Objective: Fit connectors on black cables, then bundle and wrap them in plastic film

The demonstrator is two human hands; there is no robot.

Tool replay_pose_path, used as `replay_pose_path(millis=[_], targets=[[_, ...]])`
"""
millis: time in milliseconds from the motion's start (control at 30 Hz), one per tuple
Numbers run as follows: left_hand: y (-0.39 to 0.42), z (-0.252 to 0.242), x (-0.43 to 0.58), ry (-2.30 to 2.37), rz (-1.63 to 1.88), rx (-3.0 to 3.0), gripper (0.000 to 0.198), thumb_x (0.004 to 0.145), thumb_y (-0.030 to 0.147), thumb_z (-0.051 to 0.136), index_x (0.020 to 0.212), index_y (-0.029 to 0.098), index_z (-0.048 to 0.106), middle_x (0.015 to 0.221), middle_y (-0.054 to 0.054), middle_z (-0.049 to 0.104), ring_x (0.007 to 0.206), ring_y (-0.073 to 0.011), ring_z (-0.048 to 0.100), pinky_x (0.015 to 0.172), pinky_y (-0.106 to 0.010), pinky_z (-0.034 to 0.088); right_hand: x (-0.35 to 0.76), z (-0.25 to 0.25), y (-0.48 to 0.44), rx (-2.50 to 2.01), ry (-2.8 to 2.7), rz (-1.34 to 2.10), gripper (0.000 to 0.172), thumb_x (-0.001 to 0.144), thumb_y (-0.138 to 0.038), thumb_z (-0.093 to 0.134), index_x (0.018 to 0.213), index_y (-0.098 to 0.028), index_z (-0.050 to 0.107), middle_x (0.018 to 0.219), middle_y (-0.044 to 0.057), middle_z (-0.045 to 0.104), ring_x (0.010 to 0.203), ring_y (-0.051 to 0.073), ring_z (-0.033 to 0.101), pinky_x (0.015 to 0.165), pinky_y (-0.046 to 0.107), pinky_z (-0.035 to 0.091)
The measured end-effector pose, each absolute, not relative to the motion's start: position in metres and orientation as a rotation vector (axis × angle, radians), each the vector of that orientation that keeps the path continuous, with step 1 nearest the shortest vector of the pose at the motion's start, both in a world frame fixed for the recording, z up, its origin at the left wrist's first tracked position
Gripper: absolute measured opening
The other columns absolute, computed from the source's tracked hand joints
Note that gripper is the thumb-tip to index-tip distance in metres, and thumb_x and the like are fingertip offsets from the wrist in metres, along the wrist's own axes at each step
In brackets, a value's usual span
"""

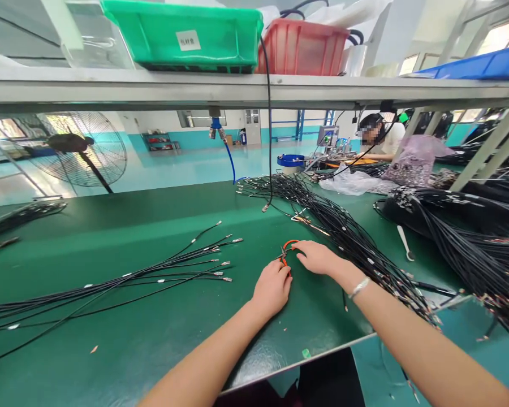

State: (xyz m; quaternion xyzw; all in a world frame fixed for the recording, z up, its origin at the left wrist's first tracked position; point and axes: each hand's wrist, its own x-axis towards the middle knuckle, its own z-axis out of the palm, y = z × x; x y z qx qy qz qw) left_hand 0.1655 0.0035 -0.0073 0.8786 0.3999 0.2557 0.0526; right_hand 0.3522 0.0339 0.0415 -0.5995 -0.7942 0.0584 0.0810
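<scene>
Small pliers with orange handles point(284, 261) are between my two hands, low over the green tabletop. My left hand point(273, 287) is closed, its curled fingers around the lower handle. At the upper, curved handle my right hand point(317, 258) is closed, with its fingertips on the orange grip. The dark jaws are small, and whether anything lies in them I cannot make out. A thick bundle of black cables point(335, 217) runs just beyond and to the right of my right hand. Left of my hands lie several black cables point(152, 270) with metal end connectors and white labels.
Another large cable bundle point(453, 237) and a white spoon-like tool point(404, 242) lie at right. A black cable point(270, 118) hangs from the shelf point(173, 90), which carries a green bin point(186, 39) and a red bin point(303, 48). A co-worker point(390, 138) sits beyond.
</scene>
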Motion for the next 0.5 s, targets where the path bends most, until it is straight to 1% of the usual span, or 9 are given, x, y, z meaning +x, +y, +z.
replay_pose_path(millis=[67, 133, 167, 233, 267, 333, 367, 433, 500], targets=[[0.002, -0.007, 0.162, 1.269, 0.813, 2.619, 0.022, 0.086, 0.018, 0.044, 0.101, 0.014, 0.059, 0.098, -0.010, 0.056, 0.102, -0.0228, 0.047, 0.089, -0.039, 0.041, 0.335, 0.032, 0.043, -1.776, -2.388, 0.166, 0.040, 0.085, -0.020, 0.041, 0.123, -0.015, 0.053, 0.125, 0.007, 0.050, 0.115, 0.021, 0.046, 0.099, 0.030, 0.033], [0.003, -0.007, 0.160, 1.352, 0.861, 2.534, 0.020, 0.085, 0.015, 0.043, 0.096, 0.013, 0.060, 0.094, -0.011, 0.056, 0.098, -0.0243, 0.047, 0.086, -0.042, 0.042, 0.321, 0.026, 0.045, -1.810, -2.358, 0.153, 0.035, 0.086, -0.022, 0.040, 0.113, -0.010, 0.059, 0.113, 0.013, 0.056, 0.108, 0.025, 0.049, 0.094, 0.035, 0.036], [0.003, -0.007, 0.160, 1.392, 0.890, 2.479, 0.021, 0.084, 0.014, 0.044, 0.098, 0.012, 0.060, 0.095, -0.011, 0.057, 0.098, -0.0243, 0.047, 0.087, -0.041, 0.042, 0.315, 0.024, 0.043, -1.832, -2.339, 0.164, 0.034, 0.087, -0.025, 0.039, 0.107, -0.009, 0.061, 0.106, 0.015, 0.058, 0.102, 0.026, 0.053, 0.090, 0.037, 0.038], [0.005, -0.010, 0.159, 1.445, 0.949, 2.355, 0.030, 0.082, 0.012, 0.044, 0.109, 0.012, 0.056, 0.102, -0.011, 0.057, 0.099, -0.0228, 0.048, 0.090, -0.038, 0.042, 0.304, 0.022, 0.037, -1.869, -2.306, 0.226, 0.039, 0.089, -0.035, 0.036, 0.105, -0.009, 0.061, 0.095, 0.014, 0.061, 0.089, 0.025, 0.057, 0.079, 0.036, 0.043], [0.007, -0.012, 0.159, 1.454, 0.976, 2.295, 0.037, 0.081, 0.011, 0.044, 0.117, 0.012, 0.051, 0.107, -0.011, 0.057, 0.102, -0.0218, 0.048, 0.093, -0.036, 0.041, 0.298, 0.022, 0.033, -1.893, -2.274, 0.271, 0.042, 0.088, -0.040, 0.038, 0.109, -0.010, 0.059, 0.095, 0.013, 0.061, 0.087, 0.025, 0.058, 0.076, 0.035, 0.044], [0.008, -0.016, 0.158, 1.449, 1.026, 2.188, 0.051, 0.080, 0.009, 0.042, 0.130, 0.013, 0.040, 0.117, -0.010, 0.052, 0.107, -0.0197, 0.048, 0.096, -0.032, 0.040, 0.289, 0.021, 0.028, -1.945, -2.192, 0.340, 0.051, 0.084, -0.045, 0.045, 0.121, -0.010, 0.051, 0.103, 0.014, 0.060, 0.091, 0.025, 0.058, 0.076, 0.034, 0.045], [0.008, -0.018, 0.157, 1.442, 1.049, 2.142, 0.055, 0.079, 0.009, 0.041, 0.134, 0.013, 0.035, 0.121, -0.010, 0.050, 0.108, -0.0187, 0.049, 0.096, -0.031, 0.041, 0.285, 0.021, 0.028, -1.966, -2.157, 0.359, 0.054, 0.081, -0.044, 0.049, 0.123, -0.010, 0.049, 0.105, 0.014, 0.059, 0.093, 0.026, 0.058, 0.077, 0.034, 0.044], [0.008, -0.021, 0.157, 1.430, 1.093, 2.058, 0.059, 0.079, 0.007, 0.038, 0.136, 0.014, 0.030, 0.123, -0.010, 0.047, 0.106, -0.0161, 0.051, 0.094, -0.027, 0.042, 0.280, 0.020, 0.032, -1.969, -2.137, 0.387, 0.050, 0.079, -0.040, 0.053, 0.118, -0.011, 0.053, 0.103, 0.014, 0.060, 0.094, 0.027, 0.058, 0.078, 0.035, 0.044], [0.010, -0.023, 0.157, 1.448, 1.130, 1.981, 0.058, 0.077, 0.005, 0.036, 0.135, 0.013, 0.033, 0.121, -0.010, 0.047, 0.102, -0.0135, 0.053, 0.091, -0.022, 0.044, 0.276, 0.020, 0.044, -1.934, -2.164, 0.408, 0.037, 0.079, -0.034, 0.050, 0.108, -0.012, 0.060, 0.097, 0.012, 0.062, 0.089, 0.026, 0.059, 0.076, 0.035, 0.044]])
